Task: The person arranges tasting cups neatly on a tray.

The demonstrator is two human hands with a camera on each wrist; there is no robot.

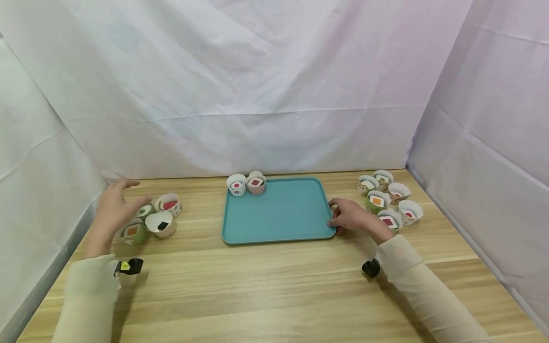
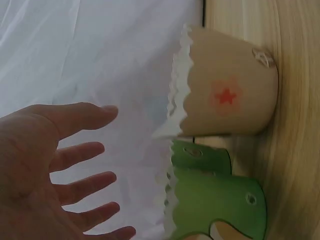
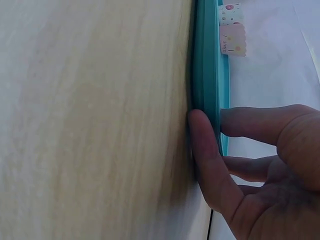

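Observation:
A blue-green tray (image 1: 279, 212) lies on the wooden table, with two paper cups, one white (image 1: 237, 185) and one pink (image 1: 256, 184), at its back left corner. My right hand (image 1: 352, 215) pinches the tray's right edge; in the right wrist view the fingers (image 3: 205, 135) and thumb sit on either side of the rim (image 3: 206, 65). Above the left group of cups my left hand (image 1: 115, 207) hovers with fingers spread, holding nothing. In the left wrist view, a tan cup (image 2: 230, 82) and green cups (image 2: 217, 200) stand beyond the left hand (image 2: 65, 165).
At the left stand several cups, among them a cream one (image 1: 160, 224) with a black piece inside. Several more cups, including a green one (image 1: 377, 202), are grouped right of the tray beside my right forearm. White cloth (image 1: 257, 95) hangs behind and at both sides.

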